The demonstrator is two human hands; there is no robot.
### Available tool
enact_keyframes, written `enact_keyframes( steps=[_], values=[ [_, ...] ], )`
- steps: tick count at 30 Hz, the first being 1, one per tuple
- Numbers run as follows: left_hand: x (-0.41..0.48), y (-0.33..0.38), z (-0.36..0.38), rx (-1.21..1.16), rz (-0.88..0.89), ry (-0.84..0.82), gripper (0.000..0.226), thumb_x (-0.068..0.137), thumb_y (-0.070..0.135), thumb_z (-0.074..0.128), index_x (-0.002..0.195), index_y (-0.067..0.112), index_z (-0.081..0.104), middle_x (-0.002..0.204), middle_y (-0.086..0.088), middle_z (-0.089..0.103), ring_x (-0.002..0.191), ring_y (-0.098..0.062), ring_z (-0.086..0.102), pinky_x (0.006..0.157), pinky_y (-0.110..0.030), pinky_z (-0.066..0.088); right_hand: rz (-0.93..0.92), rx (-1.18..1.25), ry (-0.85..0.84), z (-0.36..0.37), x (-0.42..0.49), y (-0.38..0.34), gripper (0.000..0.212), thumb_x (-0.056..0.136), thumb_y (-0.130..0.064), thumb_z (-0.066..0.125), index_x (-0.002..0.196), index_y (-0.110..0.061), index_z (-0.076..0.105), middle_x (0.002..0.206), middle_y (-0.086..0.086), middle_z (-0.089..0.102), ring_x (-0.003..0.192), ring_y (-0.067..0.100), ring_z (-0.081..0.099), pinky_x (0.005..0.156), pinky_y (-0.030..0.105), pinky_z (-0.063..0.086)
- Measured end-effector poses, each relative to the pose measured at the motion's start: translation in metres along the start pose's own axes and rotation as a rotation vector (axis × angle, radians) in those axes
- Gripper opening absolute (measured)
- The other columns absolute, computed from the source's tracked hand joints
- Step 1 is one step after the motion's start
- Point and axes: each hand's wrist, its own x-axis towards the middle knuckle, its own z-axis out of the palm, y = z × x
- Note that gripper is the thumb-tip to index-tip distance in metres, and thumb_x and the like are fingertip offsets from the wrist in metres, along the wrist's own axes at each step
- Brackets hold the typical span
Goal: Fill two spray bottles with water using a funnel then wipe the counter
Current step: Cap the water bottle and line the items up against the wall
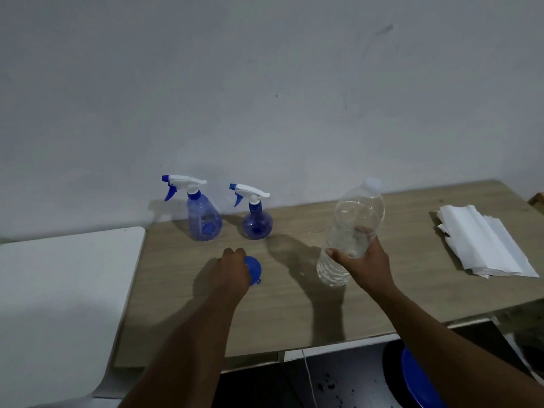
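Observation:
Two blue spray bottles with white trigger heads stand near the wall on the wooden counter [294,313]: a taller one [203,216] on the left and a rounder one [256,222] to its right. My left hand [232,269] is closed over a blue funnel [253,270] lying on the counter in front of them. My right hand [363,260] grips a clear plastic water bottle [353,228] around its middle, tilted with its capped top leaning away to the right and its base just above or on the counter.
A stack of white paper towels [482,242] lies at the counter's right end. A white surface [59,290] adjoins the counter on the left. Below the front edge are a dark floor, a thin white cord [309,378] and a blue round object [421,381].

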Motion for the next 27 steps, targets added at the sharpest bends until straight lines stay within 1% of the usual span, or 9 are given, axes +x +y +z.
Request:
enact_keyframes(
  steps=[2,5,10,13,17,20,22,25,27],
  values=[
    [0.005,0.005,-0.002,-0.030,0.028,0.028,0.017,0.097,0.023,0.053,0.112,0.017,0.059,0.112,-0.004,0.058,0.098,-0.024,0.064,0.082,-0.036,0.049,-0.006,-0.040,0.035,-0.001,0.003,-0.002,0.085,0.058,-0.061,0.085,0.129,-0.028,0.051,0.118,-0.005,0.066,0.109,0.020,0.064,0.091,0.040,0.056],
    [0.017,0.020,-0.006,-0.095,0.088,0.083,0.021,0.100,0.032,0.048,0.107,0.016,0.061,0.106,-0.004,0.061,0.092,-0.022,0.064,0.081,-0.036,0.050,-0.026,-0.109,0.097,-0.003,0.012,-0.007,0.076,0.059,-0.060,0.085,0.120,-0.026,0.056,0.111,-0.004,0.069,0.105,0.022,0.065,0.090,0.044,0.055],
    [0.054,0.061,-0.005,-0.135,0.141,0.111,0.023,0.100,0.033,0.048,0.108,0.019,0.064,0.106,-0.004,0.067,0.094,-0.026,0.066,0.083,-0.039,0.054,-0.054,-0.123,0.146,-0.011,0.049,-0.018,0.075,0.060,-0.059,0.085,0.120,-0.025,0.056,0.111,-0.005,0.070,0.105,0.022,0.065,0.090,0.041,0.054],
    [0.074,0.087,-0.003,-0.101,0.154,0.129,0.023,0.100,0.035,0.047,0.108,0.021,0.063,0.103,-0.003,0.071,0.095,-0.024,0.067,0.082,-0.034,0.050,-0.079,-0.127,0.137,-0.017,0.081,-0.027,0.078,0.060,-0.058,0.086,0.122,-0.025,0.055,0.116,-0.005,0.069,0.109,0.021,0.064,0.092,0.038,0.053],
    [0.097,0.116,-0.002,-0.141,0.127,0.137,0.022,0.099,0.033,0.052,0.111,0.019,0.063,0.107,-0.006,0.070,0.100,-0.028,0.068,0.075,-0.037,0.050,-0.076,-0.097,0.126,-0.019,0.121,-0.035,0.081,0.060,-0.056,0.087,0.126,-0.022,0.053,0.121,-0.003,0.066,0.113,0.023,0.061,0.095,0.040,0.051],
    [0.113,0.131,0.000,-0.156,0.145,0.140,0.020,0.098,0.030,0.053,0.110,0.017,0.063,0.104,-0.008,0.069,0.096,-0.028,0.067,0.068,-0.036,0.047,-0.075,-0.090,0.095,-0.013,0.147,-0.031,0.081,0.058,-0.056,0.087,0.124,-0.023,0.053,0.120,-0.004,0.066,0.113,0.021,0.061,0.095,0.042,0.052],
    [0.123,0.136,0.003,-0.148,0.147,0.132,0.019,0.098,0.027,0.053,0.111,0.017,0.063,0.104,-0.009,0.069,0.096,-0.030,0.066,0.069,-0.035,0.045,-0.074,-0.093,0.070,-0.007,0.160,-0.025,0.083,0.059,-0.054,0.088,0.126,-0.021,0.052,0.123,-0.002,0.065,0.114,0.020,0.060,0.095,0.038,0.052],
    [0.138,0.139,0.012,-0.133,0.135,0.108,0.019,0.098,0.026,0.054,0.111,0.017,0.064,0.107,-0.010,0.069,0.099,-0.031,0.066,0.077,-0.038,0.050,-0.052,-0.065,0.064,0.001,0.171,-0.012,0.083,0.062,-0.046,0.090,0.130,-0.018,0.050,0.125,0.001,0.063,0.115,0.020,0.059,0.090,0.029,0.047],
    [0.145,0.139,0.018,-0.115,0.128,0.088,0.021,0.098,0.026,0.054,0.114,0.017,0.064,0.108,-0.011,0.069,0.100,-0.031,0.066,0.079,-0.039,0.052,-0.049,-0.045,0.063,0.001,0.177,-0.007,0.082,0.063,-0.046,0.090,0.129,-0.020,0.049,0.123,-0.002,0.064,0.111,0.014,0.058,0.087,0.025,0.044]
  ],
)
